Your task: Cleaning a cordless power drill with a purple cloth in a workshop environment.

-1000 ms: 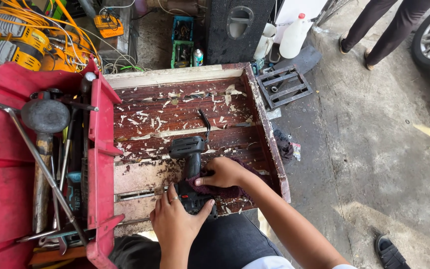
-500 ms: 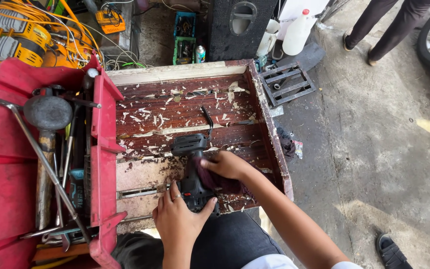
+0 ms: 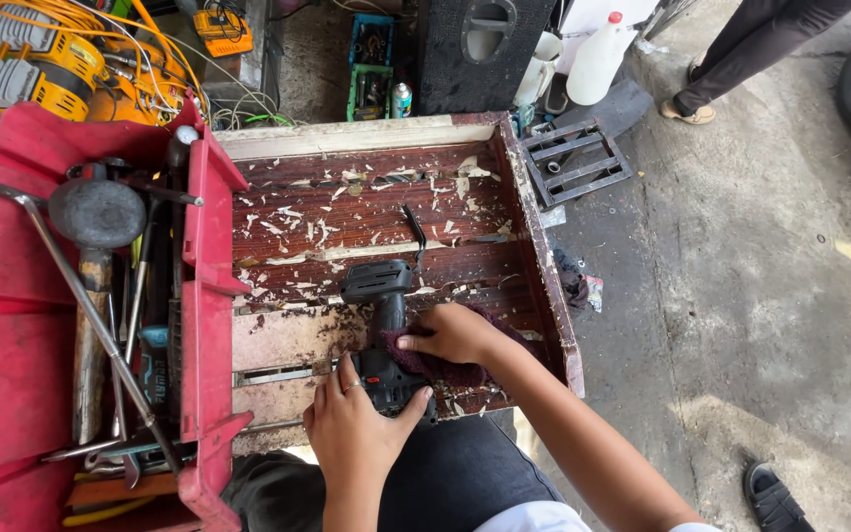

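Two hands are on one black power tool (image 3: pixel 383 325), which lies on the worn wooden panel (image 3: pixel 366 212) just ahead of my knees. My left hand (image 3: pixel 357 424) cups its lower end at six o'clock, fingers (image 3: pixel 332 389) wrapped and clamped round the body, I judge so that it cannot slide on the loose shavings. My right hand (image 3: pixel 455 333) lies at three o'clock of the tool, fingers (image 3: pixel 421 342) held together and pressing a dark maroon rag (image 3: pixel 445 369) against its side; the cloth sits between palm and casing, likely to wipe it.

At nine o'clock stands a red tool tray (image 3: pixel 204 296) with a heavy mallet (image 3: pixel 96 227) and long metal bars, close enough to reach. At twelve o'clock, beyond the panel's pale top edge, sit a small green-and-blue crate (image 3: pixel 371 69) and a slim spray can (image 3: pixel 402 99) with a coloured band. At one o'clock stands a white plastic jug (image 3: pixel 598 61) with a red cap, beside a tall black box (image 3: pixel 475 49). Yellow machines with orange cables (image 3: pixel 61 59) fill eleven o'clock. Another person's foot (image 3: pixel 687 110) rests on the concrete at two o'clock.
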